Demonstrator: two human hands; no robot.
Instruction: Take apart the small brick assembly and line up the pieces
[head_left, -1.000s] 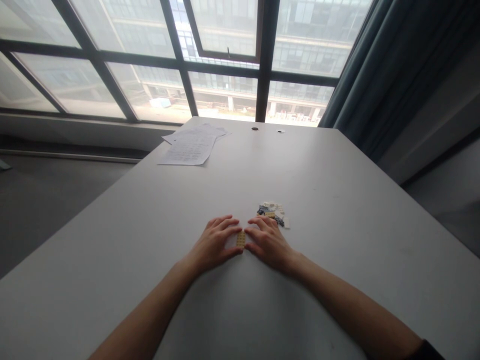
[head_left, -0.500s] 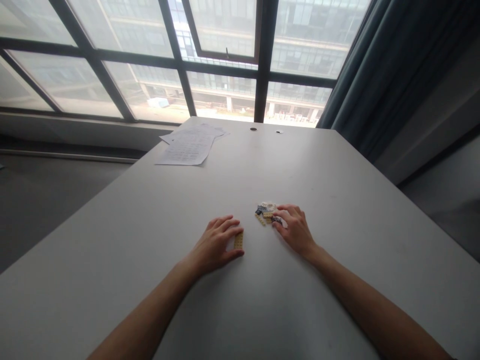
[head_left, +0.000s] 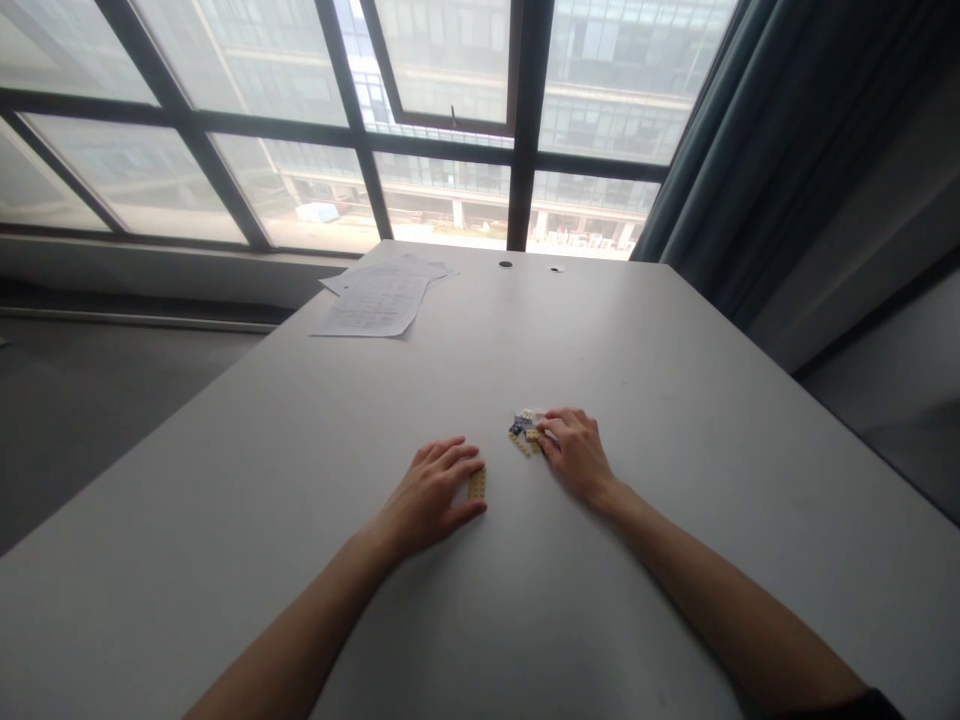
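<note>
A tan studded toy-brick plate (head_left: 478, 484) lies flat on the white table, between the thumb and index finger of my left hand (head_left: 431, 492). The other fingers of that hand are stretched out beside it. My right hand (head_left: 576, 452) is at the right side of a small pile of toy bricks. Its thumb and index finger pinch at the end of a tan brick (head_left: 533, 436). Also in the pile are a dark piece (head_left: 515, 430), a white piece (head_left: 529, 413) and a thin tan strip (head_left: 520, 446). My right fingers hide the pile's right part.
The white table (head_left: 585, 340) reaches to the window (head_left: 450, 190). Several printed sheets of paper (head_left: 371, 305) overlap at its far left. Two round holes (head_left: 505, 265) show near the far edge. A dark blue curtain (head_left: 712, 160) hangs at the right.
My right hand has shifted a little to the left, and its fingertips have come from the dark pieces onto the tan brick. My left hand stays at the plate.
</note>
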